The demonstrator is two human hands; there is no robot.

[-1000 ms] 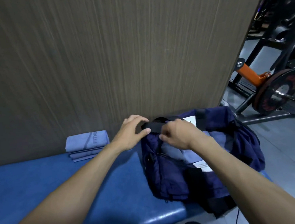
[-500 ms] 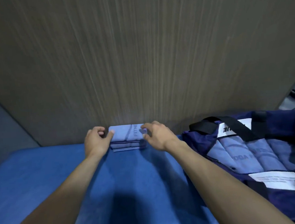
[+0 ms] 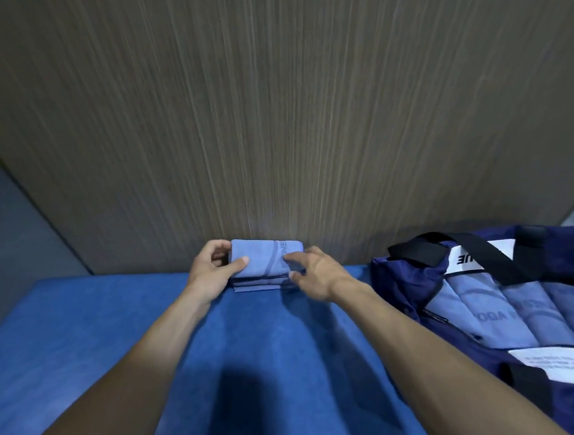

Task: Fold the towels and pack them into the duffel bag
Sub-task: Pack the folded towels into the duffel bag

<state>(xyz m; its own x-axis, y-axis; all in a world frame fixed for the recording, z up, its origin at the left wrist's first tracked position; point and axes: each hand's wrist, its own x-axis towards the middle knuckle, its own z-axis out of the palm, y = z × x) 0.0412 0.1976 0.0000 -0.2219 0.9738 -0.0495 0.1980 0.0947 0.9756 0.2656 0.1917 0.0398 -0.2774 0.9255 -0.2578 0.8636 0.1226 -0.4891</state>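
A small stack of folded light-blue towels [image 3: 263,263] lies on the blue padded bench [image 3: 82,336] against the wooden wall. My left hand [image 3: 213,274] grips the top towel's left end, thumb on top and fingers curled behind it. My right hand [image 3: 312,272] pinches the top towel's right end, fingers on top and thumb at its front edge. The navy duffel bag [image 3: 404,287] stands open at the right, with several folded light-blue towels [image 3: 492,318] packed side by side inside and a black strap [image 3: 453,249] across its mouth.
A brown wood-grain wall panel [image 3: 270,115] rises directly behind the bench. Grey floor [image 3: 5,239] shows at the far left. A white label [image 3: 565,363] is sewn on the bag's near side.
Both hands left the bag's strap and moved left to the towel stack. Since half a second ago they have closed on the top towel and raised it slightly off the stack.
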